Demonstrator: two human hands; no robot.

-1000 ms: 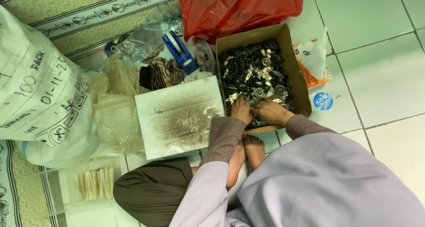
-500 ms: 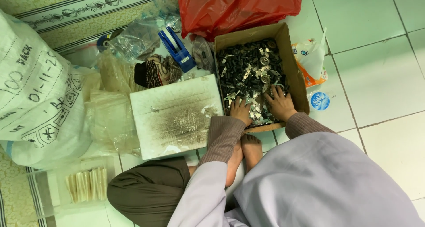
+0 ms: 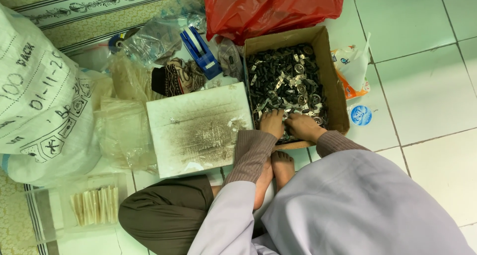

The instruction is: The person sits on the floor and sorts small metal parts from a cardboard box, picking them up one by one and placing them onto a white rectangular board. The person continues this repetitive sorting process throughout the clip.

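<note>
Sorting in box [image 3: 332, 81] | both hands — left hand [image 3: 273, 123], right hand [image 3: 303, 127] — among near-edge parts [image 3: 285, 81], grip unclear | box still full

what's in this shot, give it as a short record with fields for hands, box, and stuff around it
left hand: left hand rests on the small metal parts, fingers bent; what it holds is hidden
right hand: right hand on the same parts, beside the left
box: cardboard box, open, on the tiled floor
left of box: stained white board, blue tape dispenser
behind box: red plastic bag
far left: white woven sack
</note>
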